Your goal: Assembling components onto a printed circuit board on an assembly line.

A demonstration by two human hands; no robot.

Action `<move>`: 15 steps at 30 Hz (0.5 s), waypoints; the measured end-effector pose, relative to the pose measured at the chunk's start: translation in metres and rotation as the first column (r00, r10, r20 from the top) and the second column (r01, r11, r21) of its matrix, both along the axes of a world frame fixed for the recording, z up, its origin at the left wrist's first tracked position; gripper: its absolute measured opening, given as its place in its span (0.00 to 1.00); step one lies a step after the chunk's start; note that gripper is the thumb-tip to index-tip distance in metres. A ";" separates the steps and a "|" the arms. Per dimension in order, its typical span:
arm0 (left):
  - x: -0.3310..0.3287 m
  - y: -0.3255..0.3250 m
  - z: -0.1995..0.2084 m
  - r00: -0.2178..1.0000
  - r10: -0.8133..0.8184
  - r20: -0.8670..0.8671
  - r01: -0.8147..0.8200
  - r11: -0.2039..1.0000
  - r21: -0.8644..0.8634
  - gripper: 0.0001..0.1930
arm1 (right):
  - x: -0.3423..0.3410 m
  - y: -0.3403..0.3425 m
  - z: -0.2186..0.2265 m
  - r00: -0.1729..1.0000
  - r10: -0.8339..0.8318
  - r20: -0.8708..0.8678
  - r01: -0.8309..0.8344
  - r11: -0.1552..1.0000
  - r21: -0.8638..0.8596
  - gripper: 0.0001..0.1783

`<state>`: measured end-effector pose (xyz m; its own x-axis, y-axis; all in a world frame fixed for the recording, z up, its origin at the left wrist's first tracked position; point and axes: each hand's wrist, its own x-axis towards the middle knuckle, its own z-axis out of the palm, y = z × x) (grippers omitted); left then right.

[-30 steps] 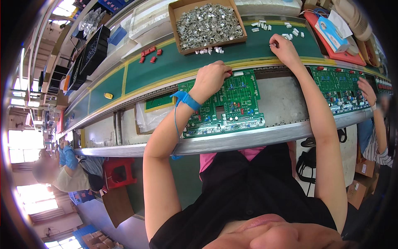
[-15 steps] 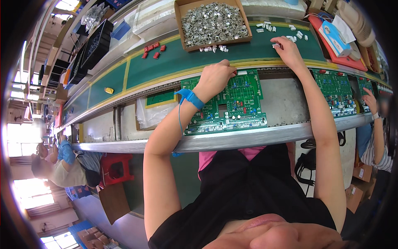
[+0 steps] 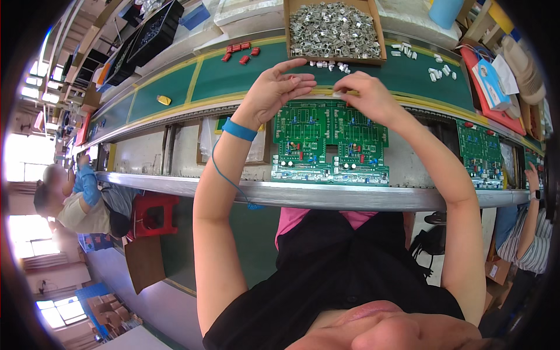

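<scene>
A green surface [image 3: 219,81] bends across the upper half of the frame. Below its edge, at centre, lies the green circuit board [image 3: 318,137], populated mostly along its lower part. A cardboard box [image 3: 379,29] heaped with small metal parts [image 3: 332,29] stands at upper centre. The right hand [image 3: 367,98], over the board's upper right, pinches a small white piece [image 3: 337,94] between thumb and fingertips. The left hand [image 3: 274,92], at the board's upper left, has its fingers spread. Loose white pieces [image 3: 434,76] lie at upper right; red components [image 3: 245,59] lie left of the box.
</scene>
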<state>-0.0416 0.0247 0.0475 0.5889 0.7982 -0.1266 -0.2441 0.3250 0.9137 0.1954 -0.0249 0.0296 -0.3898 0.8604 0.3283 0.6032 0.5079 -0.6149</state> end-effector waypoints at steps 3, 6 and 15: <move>-0.010 -0.005 -0.001 0.995 0.075 -0.069 -0.073 0.997 0.030 0.23 | -0.028 0.006 -0.006 0.993 0.054 0.102 -0.061 0.996 0.070 0.08; -0.019 -0.006 -0.005 0.970 0.115 -0.213 -0.111 0.993 0.027 0.20 | -0.046 0.013 -0.018 0.987 0.064 0.149 -0.074 0.995 0.063 0.07; -0.031 -0.007 -0.032 0.865 0.310 -0.396 -0.122 0.893 0.432 0.11 | -0.062 0.018 -0.028 0.974 0.053 0.218 -0.072 0.994 0.081 0.07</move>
<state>-0.0729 0.0173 0.0151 0.3498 0.9368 0.0095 0.1943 -0.0825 0.9775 0.1331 -0.0069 0.0017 -0.5119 0.8035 0.3039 0.6819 0.5952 -0.4252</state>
